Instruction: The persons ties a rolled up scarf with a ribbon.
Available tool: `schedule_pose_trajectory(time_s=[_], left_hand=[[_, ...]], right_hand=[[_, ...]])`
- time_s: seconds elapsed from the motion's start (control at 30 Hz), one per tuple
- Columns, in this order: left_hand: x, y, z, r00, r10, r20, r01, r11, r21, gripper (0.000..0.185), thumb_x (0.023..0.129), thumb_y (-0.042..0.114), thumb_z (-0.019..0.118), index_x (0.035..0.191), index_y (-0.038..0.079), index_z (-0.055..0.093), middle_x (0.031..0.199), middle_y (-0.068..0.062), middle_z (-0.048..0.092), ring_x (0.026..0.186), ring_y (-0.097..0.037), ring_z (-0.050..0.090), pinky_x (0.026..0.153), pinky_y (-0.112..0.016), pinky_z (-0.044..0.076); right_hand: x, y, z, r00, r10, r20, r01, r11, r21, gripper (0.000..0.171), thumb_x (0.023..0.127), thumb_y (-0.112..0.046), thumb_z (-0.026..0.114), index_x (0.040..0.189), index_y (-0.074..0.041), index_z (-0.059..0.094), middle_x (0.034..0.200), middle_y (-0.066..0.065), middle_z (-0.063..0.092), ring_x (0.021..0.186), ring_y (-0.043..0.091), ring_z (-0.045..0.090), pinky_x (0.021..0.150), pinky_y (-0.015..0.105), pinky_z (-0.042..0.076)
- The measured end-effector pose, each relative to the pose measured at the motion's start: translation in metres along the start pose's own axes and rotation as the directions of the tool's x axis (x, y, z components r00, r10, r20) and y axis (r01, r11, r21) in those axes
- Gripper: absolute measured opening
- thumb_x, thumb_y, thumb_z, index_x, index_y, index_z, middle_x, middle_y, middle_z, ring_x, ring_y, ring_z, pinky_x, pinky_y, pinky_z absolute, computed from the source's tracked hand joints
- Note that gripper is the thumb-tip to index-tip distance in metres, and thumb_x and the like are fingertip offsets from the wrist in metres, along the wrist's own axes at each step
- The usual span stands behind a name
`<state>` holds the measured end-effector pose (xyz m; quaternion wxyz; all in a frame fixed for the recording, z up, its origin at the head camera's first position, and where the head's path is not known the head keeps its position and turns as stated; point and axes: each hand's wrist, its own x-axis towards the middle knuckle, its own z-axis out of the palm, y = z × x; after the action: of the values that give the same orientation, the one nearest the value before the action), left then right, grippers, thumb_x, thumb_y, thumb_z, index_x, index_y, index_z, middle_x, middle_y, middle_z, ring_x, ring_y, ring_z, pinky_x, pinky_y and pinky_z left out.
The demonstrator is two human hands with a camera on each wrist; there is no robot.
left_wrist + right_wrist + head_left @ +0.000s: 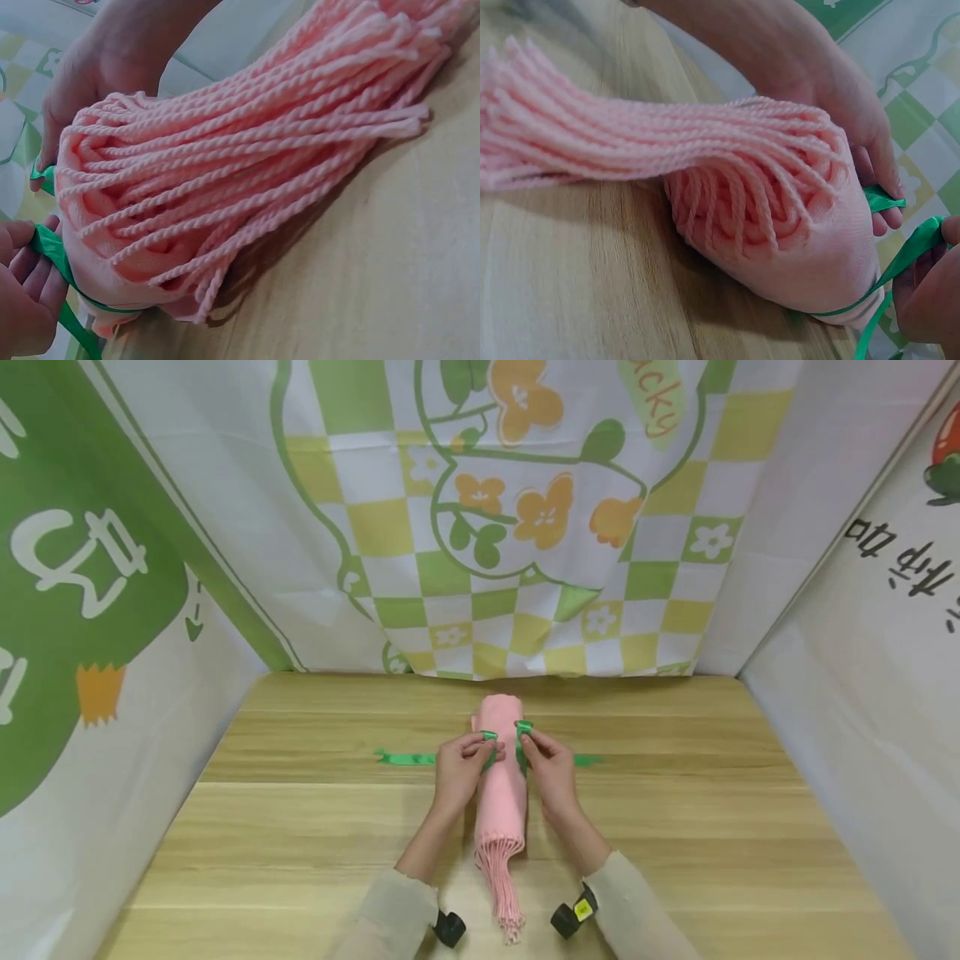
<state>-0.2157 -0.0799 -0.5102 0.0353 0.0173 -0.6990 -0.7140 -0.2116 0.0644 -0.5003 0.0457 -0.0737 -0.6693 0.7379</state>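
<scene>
A pink scarf (501, 802), rolled into a tube, lies lengthwise on the table, its twisted fringe (501, 885) trailing toward me. Green ribbon (49, 244) runs round the roll, and its loose tails (407, 759) stretch over the table to both sides. On the roll's left side my left hand (457, 770) pinches a piece of the ribbon between thumb and fingers. Opposite it, my right hand (551, 772) pinches another piece of ribbon (915, 244) at the roll's right side. Whether the ribbon is knotted on top cannot be made out.
The wooden table (300, 843) carries the scarf near its middle. A checked, flowered cloth (525, 610) hangs at the back edge, with printed sheets (862, 693) along both sides. Black wrist cameras (450, 930) sit by both sleeves.
</scene>
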Motion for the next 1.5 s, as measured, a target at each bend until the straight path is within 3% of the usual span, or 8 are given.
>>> schedule_pose_trajectory(time_s=[0.17,0.27,0.63,0.9,1.03,1.2,1.33,1.5], left_hand=[[0.002,0.000,0.000,0.997,0.029,0.073,-0.032,0.999,0.031,0.024,0.095,0.002,0.063,0.115,-0.011,0.066,0.103,-0.029,0.072,0.092,-0.040,0.073,0.082,-0.034,0.060],[0.002,0.002,0.000,0.992,0.048,0.113,-0.054,0.997,0.052,0.023,0.096,0.003,0.063,0.114,-0.010,0.067,0.101,-0.028,0.073,0.091,-0.039,0.074,0.083,-0.036,0.060],[0.007,0.012,-0.003,0.970,0.068,0.234,-0.128,0.959,0.254,0.023,0.096,0.008,0.064,0.115,-0.004,0.069,0.105,-0.023,0.074,0.096,-0.033,0.074,0.082,-0.033,0.060],[0.009,0.017,-0.005,0.946,0.067,0.317,-0.164,0.943,0.290,0.026,0.095,0.009,0.066,0.117,-0.004,0.068,0.108,-0.022,0.073,0.102,-0.034,0.072,0.087,-0.035,0.059],[0.010,0.016,-0.005,0.948,0.051,0.314,-0.151,0.941,0.302,0.026,0.095,0.014,0.067,0.116,-0.002,0.070,0.109,-0.019,0.074,0.101,-0.030,0.073,0.085,-0.032,0.059],[0.011,0.014,-0.003,0.961,0.092,0.259,-0.172,0.937,0.305,0.018,0.093,0.014,0.071,0.102,0.000,0.075,0.097,-0.015,0.077,0.085,-0.017,0.074,0.070,-0.022,0.057],[0.012,0.012,-0.001,0.969,0.117,0.219,-0.181,0.936,0.301,0.014,0.091,0.014,0.072,0.094,0.001,0.077,0.091,-0.014,0.077,0.079,-0.008,0.069,0.064,-0.017,0.052],[0.012,0.013,-0.001,0.975,0.108,0.196,-0.159,0.950,0.270,0.015,0.092,0.014,0.071,0.097,0.001,0.077,0.094,-0.015,0.076,0.084,-0.011,0.067,0.071,-0.018,0.052]], right_hand=[[0.005,0.004,0.000,0.997,-0.045,0.055,0.046,0.999,-0.012,0.027,0.094,-0.002,0.065,0.120,0.005,0.067,0.091,-0.002,0.069,0.082,0.004,0.059,0.072,0.017,0.052],[0.008,0.005,0.000,0.994,-0.072,0.087,0.076,0.997,-0.036,0.027,0.094,-0.001,0.065,0.120,0.006,0.067,0.086,-0.004,0.067,0.080,0.004,0.058,0.069,0.015,0.050],[0.015,0.003,-0.003,0.974,-0.154,0.168,0.185,0.964,-0.189,0.023,0.093,-0.004,0.067,0.115,0.000,0.071,0.094,0.018,0.071,0.088,0.010,0.060,0.073,0.016,0.051],[0.016,-0.001,-0.005,0.955,-0.199,0.219,0.249,0.941,-0.230,0.015,0.092,-0.006,0.070,0.105,0.000,0.074,0.101,0.018,0.074,0.085,0.009,0.062,0.068,0.017,0.051],[0.018,-0.001,-0.004,0.951,-0.223,0.215,0.274,0.930,-0.247,0.014,0.090,-0.003,0.071,0.102,0.000,0.076,0.097,0.019,0.075,0.078,0.006,0.061,0.061,0.015,0.048],[0.018,-0.002,-0.005,0.949,-0.231,0.216,0.285,0.922,-0.263,0.014,0.089,-0.001,0.071,0.102,0.001,0.075,0.089,0.019,0.074,0.072,0.005,0.060,0.054,0.014,0.043],[0.019,-0.003,-0.007,0.953,-0.214,0.215,0.269,0.924,-0.271,0.016,0.092,-0.006,0.070,0.106,0.002,0.073,0.086,0.018,0.073,0.070,0.005,0.062,0.058,0.017,0.049],[0.021,-0.004,-0.012,0.966,-0.159,0.204,0.202,0.957,-0.210,0.020,0.098,-0.010,0.062,0.110,0.005,0.069,0.088,0.019,0.073,0.070,0.008,0.064,0.067,0.030,0.059]])
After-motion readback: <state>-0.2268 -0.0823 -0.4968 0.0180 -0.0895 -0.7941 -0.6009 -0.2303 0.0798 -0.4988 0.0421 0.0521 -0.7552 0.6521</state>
